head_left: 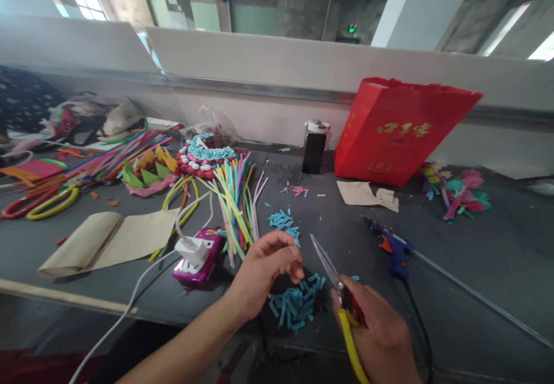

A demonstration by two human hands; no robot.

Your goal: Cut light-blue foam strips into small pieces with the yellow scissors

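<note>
My right hand [381, 332] grips a pair of scissors [328, 263] with yellow and red on the handles. The blades are together and point up and left. Just left of them, my left hand [270, 268] is closed, its thumb pressed towards the curled index finger. What is between those fingertips, if anything, is too small to make out. Under and beside the left hand lies a pile of short blue cut pieces [294, 306]. Beyond the fingers is a second scatter of blue pieces [281, 220].
A purple power strip [201, 268] with a white plug and a bundle of pipe cleaners [236, 199] stand left. Right lies a blue glue gun [393, 248] with its cord. Behind are a bottle [314, 147], a red bag [398, 133] and pipe-cleaner flowers [465, 193].
</note>
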